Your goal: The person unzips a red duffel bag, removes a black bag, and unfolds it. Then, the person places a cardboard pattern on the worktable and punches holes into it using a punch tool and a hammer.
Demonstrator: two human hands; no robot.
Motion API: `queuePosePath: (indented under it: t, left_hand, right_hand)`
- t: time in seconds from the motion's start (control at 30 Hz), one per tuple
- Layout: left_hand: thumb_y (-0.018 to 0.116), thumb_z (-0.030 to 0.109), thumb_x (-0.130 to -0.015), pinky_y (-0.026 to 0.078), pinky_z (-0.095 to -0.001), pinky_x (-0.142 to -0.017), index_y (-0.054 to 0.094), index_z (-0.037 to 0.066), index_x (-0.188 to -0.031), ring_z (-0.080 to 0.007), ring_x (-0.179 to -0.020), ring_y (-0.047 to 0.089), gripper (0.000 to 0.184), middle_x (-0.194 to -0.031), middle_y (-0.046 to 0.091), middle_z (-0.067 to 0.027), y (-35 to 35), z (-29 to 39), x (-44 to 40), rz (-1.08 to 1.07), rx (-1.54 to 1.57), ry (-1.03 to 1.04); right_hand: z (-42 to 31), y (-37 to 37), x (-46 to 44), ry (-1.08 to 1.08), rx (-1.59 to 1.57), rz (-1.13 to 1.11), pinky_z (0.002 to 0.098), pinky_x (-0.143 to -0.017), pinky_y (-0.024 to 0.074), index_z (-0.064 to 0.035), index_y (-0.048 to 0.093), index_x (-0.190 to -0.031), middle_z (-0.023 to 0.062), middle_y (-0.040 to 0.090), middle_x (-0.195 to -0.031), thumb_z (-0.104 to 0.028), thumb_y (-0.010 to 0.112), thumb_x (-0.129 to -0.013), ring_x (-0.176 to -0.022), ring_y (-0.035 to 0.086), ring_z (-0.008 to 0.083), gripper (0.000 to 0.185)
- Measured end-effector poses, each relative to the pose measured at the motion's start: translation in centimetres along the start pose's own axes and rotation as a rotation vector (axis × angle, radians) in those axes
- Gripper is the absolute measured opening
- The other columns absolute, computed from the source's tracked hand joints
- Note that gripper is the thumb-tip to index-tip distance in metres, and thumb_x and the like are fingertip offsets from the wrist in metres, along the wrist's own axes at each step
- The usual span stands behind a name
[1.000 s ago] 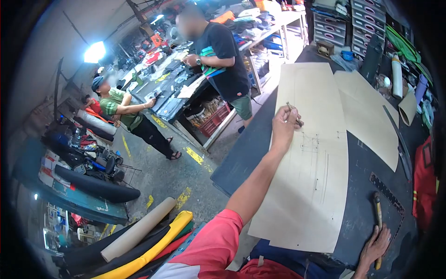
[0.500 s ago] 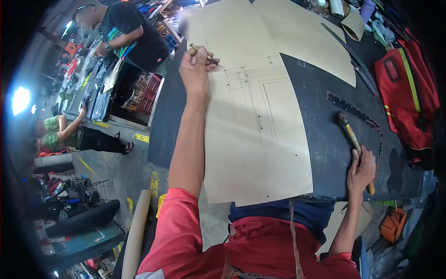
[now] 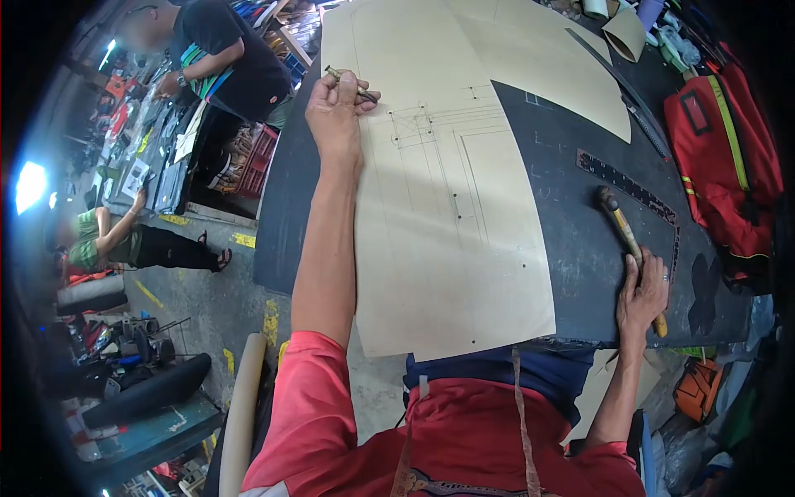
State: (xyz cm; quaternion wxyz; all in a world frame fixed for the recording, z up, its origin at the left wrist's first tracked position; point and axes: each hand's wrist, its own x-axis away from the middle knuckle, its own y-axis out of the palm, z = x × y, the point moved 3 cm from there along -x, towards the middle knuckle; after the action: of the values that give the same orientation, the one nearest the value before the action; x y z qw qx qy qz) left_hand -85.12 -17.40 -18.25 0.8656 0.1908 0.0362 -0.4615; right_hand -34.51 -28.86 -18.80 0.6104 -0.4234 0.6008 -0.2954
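In the head view, my left hand (image 3: 335,116) is closed around a small metal punch (image 3: 333,73), its dark end showing past my fingers. That hand is over the left edge of a large tan pattern sheet (image 3: 451,282) marked with pencil lines and several small dark holes. At the right, my right hand (image 3: 643,294) is wrapped round the handle of a hammer (image 3: 625,228) lying on the dark table (image 3: 571,248). The hammer's head points away from me. A black L-shaped ruler (image 3: 625,190) lies just beyond the hammer.
A second tan sheet (image 3: 563,66) and a long dark metal ruler (image 3: 617,79) lie at the back. To the right are a red bag (image 3: 720,157) and a dark cut shape (image 3: 704,294). Two people stand left, near another table (image 3: 170,178). A cardboard roll (image 3: 242,406) stands beside me.
The whole view has shifted slightly, so the table sits a little further left and up. Both hands keep their holds. A pale sheet now shows by the hand of the person in green.
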Motion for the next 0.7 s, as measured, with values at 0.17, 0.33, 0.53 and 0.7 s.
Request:
queuePosePath:
  t: [0.17,0.33,0.53,0.7]
  left_hand:
    - [0.070,0.023,-0.102,0.058,-0.0260,-0.067,0.062,0.003,-0.109,-0.0187,-0.078,0.074,0.023,-0.092,0.069,-0.0081,0.00,0.06,0.02,-0.002,0.006,0.003]
    - [0.070,0.023,-0.102,0.058,-0.0256,-0.067,0.062,0.003,-0.109,-0.0182,-0.078,0.073,0.022,-0.092,0.069,-0.0077,0.02,0.09,0.08,0.001,0.001,0.003]
    - [0.069,0.021,-0.103,0.058,-0.0252,-0.066,0.062,0.003,-0.107,-0.0179,-0.077,0.073,0.020,-0.091,0.069,-0.0075,0.04,0.09,0.02,0.008,0.001,-0.004]
    - [0.068,0.020,-0.103,0.058,-0.0249,-0.066,0.062,0.003,-0.106,-0.0179,-0.077,0.073,0.019,-0.091,0.069,-0.0077,0.05,0.17,0.06,-0.004,-0.005,0.007]
  right_hand:
    - [0.22,0.22,0.08,0.002,0.000,0.000,0.0427,-0.074,0.0458,-0.0058,0.069,-0.119,0.0130,0.061,-0.095,-0.024,0.064,-0.102,-0.087,0.060,0.0326,0.025]
    - [0.23,0.25,0.15,0.002,0.003,0.001,0.0429,-0.074,0.0460,-0.0055,0.069,-0.119,0.0133,0.061,-0.096,-0.023,0.063,-0.102,-0.088,0.060,0.0329,0.025]
    - [0.07,0.13,0.07,0.004,0.017,-0.005,0.0427,-0.076,0.0461,-0.0056,0.069,-0.120,0.0131,0.062,-0.098,-0.024,0.062,-0.103,-0.089,0.060,0.0329,0.025]
    - [0.07,0.12,0.04,-0.004,0.008,-0.008,0.0420,-0.076,0.0456,-0.0060,0.068,-0.120,0.0127,0.063,-0.098,-0.024,0.061,-0.104,-0.090,0.061,0.0325,0.025]
